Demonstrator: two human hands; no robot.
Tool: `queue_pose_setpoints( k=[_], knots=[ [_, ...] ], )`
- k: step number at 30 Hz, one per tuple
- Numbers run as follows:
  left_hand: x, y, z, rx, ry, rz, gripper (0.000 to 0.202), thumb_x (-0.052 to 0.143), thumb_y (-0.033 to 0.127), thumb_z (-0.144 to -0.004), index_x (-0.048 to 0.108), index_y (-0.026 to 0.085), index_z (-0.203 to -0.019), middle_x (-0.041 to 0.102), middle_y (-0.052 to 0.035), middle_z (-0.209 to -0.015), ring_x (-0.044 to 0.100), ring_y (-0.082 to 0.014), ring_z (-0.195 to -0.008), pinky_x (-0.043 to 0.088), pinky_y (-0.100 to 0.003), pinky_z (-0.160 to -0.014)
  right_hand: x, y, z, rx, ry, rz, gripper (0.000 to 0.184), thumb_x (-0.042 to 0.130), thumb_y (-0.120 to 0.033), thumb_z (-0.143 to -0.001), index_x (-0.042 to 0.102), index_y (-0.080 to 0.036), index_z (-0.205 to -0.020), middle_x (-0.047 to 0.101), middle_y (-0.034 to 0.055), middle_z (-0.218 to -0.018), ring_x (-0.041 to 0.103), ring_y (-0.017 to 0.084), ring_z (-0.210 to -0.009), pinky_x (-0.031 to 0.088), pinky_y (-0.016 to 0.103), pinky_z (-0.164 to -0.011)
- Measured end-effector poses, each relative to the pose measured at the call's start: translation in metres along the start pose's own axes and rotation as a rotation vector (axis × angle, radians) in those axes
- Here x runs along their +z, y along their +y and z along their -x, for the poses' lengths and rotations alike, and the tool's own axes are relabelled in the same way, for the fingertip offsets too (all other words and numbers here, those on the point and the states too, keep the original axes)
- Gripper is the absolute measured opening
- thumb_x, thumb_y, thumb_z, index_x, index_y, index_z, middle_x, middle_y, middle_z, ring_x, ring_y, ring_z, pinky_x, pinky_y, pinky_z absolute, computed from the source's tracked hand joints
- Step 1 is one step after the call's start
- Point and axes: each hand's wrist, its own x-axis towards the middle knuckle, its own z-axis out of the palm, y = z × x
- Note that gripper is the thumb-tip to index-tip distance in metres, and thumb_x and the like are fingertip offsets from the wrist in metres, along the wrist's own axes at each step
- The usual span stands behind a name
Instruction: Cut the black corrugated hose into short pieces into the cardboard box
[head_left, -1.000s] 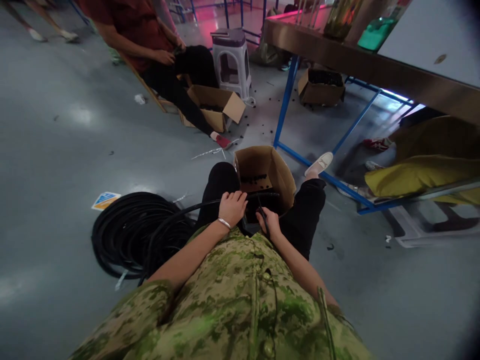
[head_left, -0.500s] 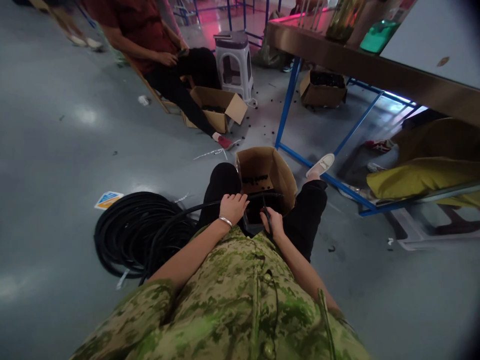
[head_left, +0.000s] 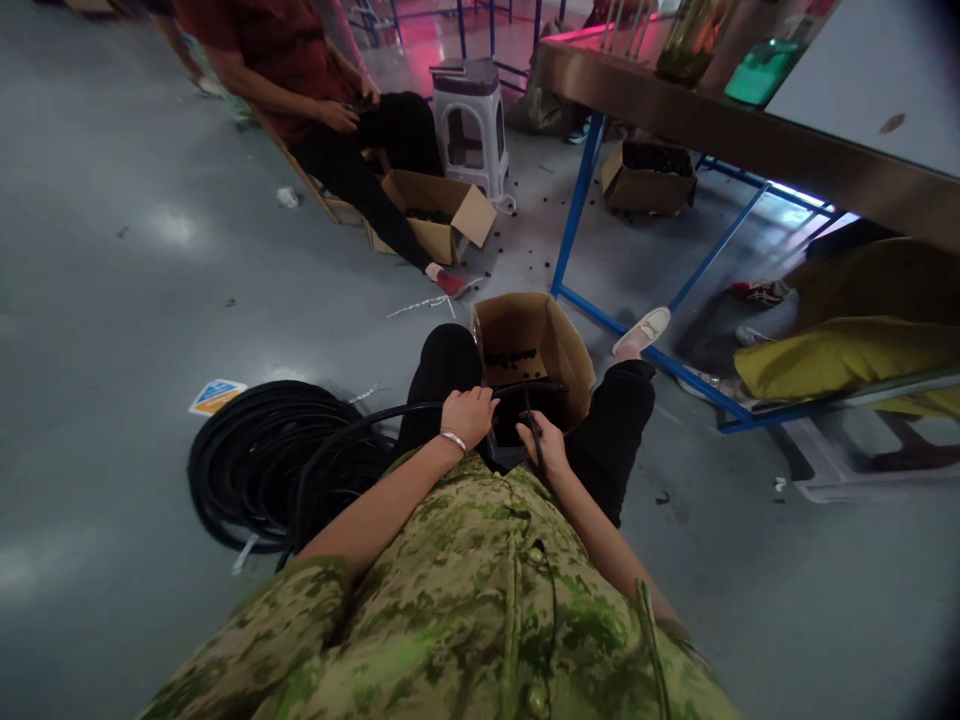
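Arching from floor coil (head_left: 255, 460) into left hand (head_left: 469, 412), thin black hose (head_left: 375, 416).

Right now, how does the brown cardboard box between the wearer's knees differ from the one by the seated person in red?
The knee box stands tall and narrow; the far box is low and wide. The far box's flap splays outward; the knee box's sides stand upright. The black hose crosses the knee box's mouth; nothing crosses the far box. Both are open, dark pieces inside.
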Motion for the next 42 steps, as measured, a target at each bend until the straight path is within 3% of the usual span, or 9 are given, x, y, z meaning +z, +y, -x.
queue_pose_setpoints(
  k=[15,33,42],
  knots=[
    [-0.002,0.000,0.002,-0.006,0.020,0.008,0.038,0.031,0.036,-0.100,0.063,0.016,-0.102,0.067,-0.0125,-0.094,0.063,-0.0228,-0.081,0.033,-0.037,-0.073,-0.006,-0.019,0.007,-0.003,-0.051,0.053,0.032,0.054,-0.044,-0.084,0.065,-0.023,-0.107,0.070,0.0016,-0.080,0.062,0.017,-0.068,0.045,0.025,-0.064],
    [-0.002,0.002,0.003,0.020,0.021,0.020,0.037,0.033,0.035,-0.099,0.064,0.015,-0.101,0.067,-0.0128,-0.093,0.063,-0.0229,-0.080,0.033,-0.037,-0.073,-0.004,-0.019,0.007,0.014,-0.045,0.052,0.030,0.055,-0.043,-0.084,0.065,-0.023,-0.103,0.069,0.0011,-0.078,0.062,0.017,-0.067,0.046,0.025,-0.063],
    [-0.006,-0.002,0.004,0.079,0.028,0.072,0.034,0.036,0.038,-0.098,0.064,0.020,-0.108,0.066,-0.0113,-0.092,0.061,-0.0236,-0.086,0.034,-0.038,-0.075,-0.005,-0.018,0.007,0.015,-0.048,-0.028,0.032,0.054,-0.044,-0.084,0.065,-0.021,-0.104,0.070,0.0022,-0.083,0.064,0.018,-0.072,0.049,0.025,-0.066]
  ],
)
